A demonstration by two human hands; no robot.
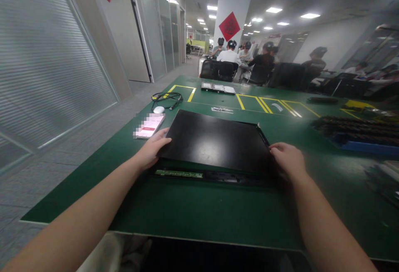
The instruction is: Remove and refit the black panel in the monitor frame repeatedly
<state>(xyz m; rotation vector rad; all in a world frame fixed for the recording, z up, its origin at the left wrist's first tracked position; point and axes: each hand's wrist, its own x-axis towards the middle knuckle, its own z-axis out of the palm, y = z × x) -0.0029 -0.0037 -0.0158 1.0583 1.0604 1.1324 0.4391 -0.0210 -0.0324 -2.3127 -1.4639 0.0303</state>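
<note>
A flat black metal cover panel (215, 141) lies on a low black chassis whose near edge shows a green circuit board strip (179, 173). My left hand (152, 149) grips the panel's near left corner, thumb on top and fingers curled under the edge. My right hand (288, 160) holds the panel's near right corner in the same way, fingers wrapped over its side. Both forearms reach in from the bottom of the view.
The green table (193, 209) carries a phone with a pink screen (149, 126), a white mouse (158, 109) and a coiled black cable (166, 96) at the left. A blue tray of dark parts (358, 133) sits right. Several people sit at far tables.
</note>
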